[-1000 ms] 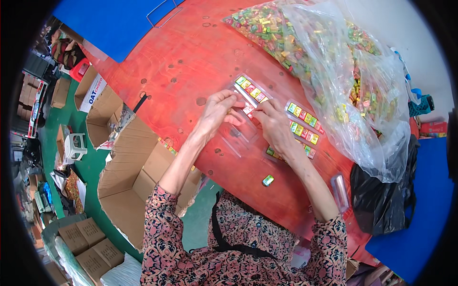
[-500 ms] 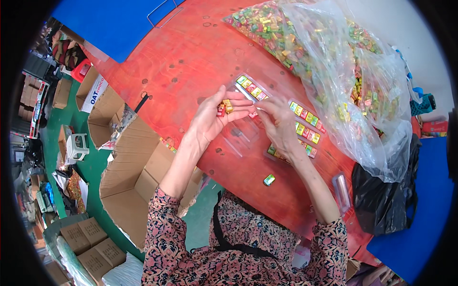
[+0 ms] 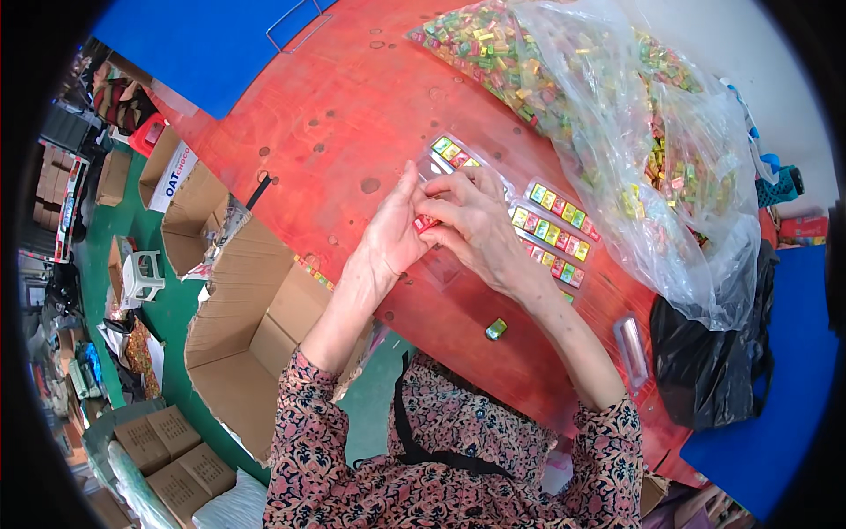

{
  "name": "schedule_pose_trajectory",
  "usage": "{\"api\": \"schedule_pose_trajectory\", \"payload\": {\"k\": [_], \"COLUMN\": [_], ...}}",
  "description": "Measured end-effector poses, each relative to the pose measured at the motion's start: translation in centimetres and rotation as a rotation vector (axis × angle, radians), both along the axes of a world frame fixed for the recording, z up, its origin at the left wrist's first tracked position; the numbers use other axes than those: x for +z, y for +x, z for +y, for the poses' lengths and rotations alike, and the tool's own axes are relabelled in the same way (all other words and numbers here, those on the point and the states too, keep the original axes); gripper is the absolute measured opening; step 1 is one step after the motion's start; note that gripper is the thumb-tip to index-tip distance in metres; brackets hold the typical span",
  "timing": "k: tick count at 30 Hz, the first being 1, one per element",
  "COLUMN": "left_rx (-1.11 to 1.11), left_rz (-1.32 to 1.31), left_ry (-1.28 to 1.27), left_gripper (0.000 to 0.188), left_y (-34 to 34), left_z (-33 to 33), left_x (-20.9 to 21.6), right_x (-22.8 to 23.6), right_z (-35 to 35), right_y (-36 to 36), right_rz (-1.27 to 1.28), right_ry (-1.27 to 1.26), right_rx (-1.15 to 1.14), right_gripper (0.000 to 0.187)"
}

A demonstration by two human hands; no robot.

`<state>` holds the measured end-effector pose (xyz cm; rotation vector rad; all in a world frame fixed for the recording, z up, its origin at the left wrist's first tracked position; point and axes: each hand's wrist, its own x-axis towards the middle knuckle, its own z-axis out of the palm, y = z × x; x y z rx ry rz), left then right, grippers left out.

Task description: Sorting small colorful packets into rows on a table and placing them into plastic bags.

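My left hand (image 3: 392,225) is cupped palm up, with small glossy blocks in it; one red block (image 3: 425,222) shows, and the right fingers cover the others. Over that palm my right hand (image 3: 476,220) is closed in a pinch, thumb and fingertips at the red block. Just beyond the hands lies a clear plastic tray (image 3: 457,152), partly filled with a row of colourful blocks. To the right are more filled trays (image 3: 553,233), with green, yellow and red blocks in rows. A single green-yellow block (image 3: 496,329) lies on the red table (image 3: 317,176) nearer me.
A large clear bag (image 3: 608,106) full of loose blocks spreads over the far right of the table. Beside it sits a black plastic bag (image 3: 714,366). A clear empty tray (image 3: 631,348) lies at the right. An open cardboard box (image 3: 233,344) stands against the table's left edge.
My right hand has moved left from the tray onto my left palm. The left fingers, stretched out before, are now mostly behind it, and fewer blocks show.
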<state>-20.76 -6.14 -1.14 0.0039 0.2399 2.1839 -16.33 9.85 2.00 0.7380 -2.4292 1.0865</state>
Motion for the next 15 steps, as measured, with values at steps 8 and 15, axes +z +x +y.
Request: {"api": "schedule_pose_trajectory", "payload": {"k": [8,15], "left_rx": [0.183,0.347], "left_rz": [0.151,0.396], "left_ry": [-0.332,-0.885], "left_gripper": [0.042,0.024], "left_y": [0.2,-1.0], "left_z": [0.3,-0.3], "left_x": [1.9,4.1], "right_x": [-0.8,-2.5], "right_z": [3.4,5.3], "right_y": [-2.4,-2.9], "right_rz": [-0.255,-0.439], "right_ry": [-0.382,-0.372], "right_rx": [-0.15,-0.097], "right_gripper": [0.021,0.023]}}
